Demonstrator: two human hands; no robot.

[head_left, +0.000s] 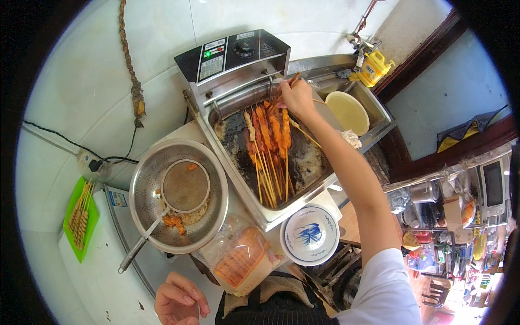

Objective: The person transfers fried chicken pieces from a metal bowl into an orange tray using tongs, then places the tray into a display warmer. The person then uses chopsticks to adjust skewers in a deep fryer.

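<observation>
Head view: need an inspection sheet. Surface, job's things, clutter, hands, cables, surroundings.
Surface: white surface at lower left, dark specks.
Job's things: steel fryer, green light lit; orange-brown skewers in dark liquid with foamy patches.
Clutter: colander holding a mesh skimmer and orange scraps; patterned bowls; clear bag of food; green tray of more skewers.
Hands: right hand grips thin brown sticks, probably chopsticks, over the fryer; left hand loosely curled, nothing seen in it.
Cables: black cable at left wall; far end hidden.
Surroundings: sink with pale basin; yellow jug; crowded shelves at right.
</observation>
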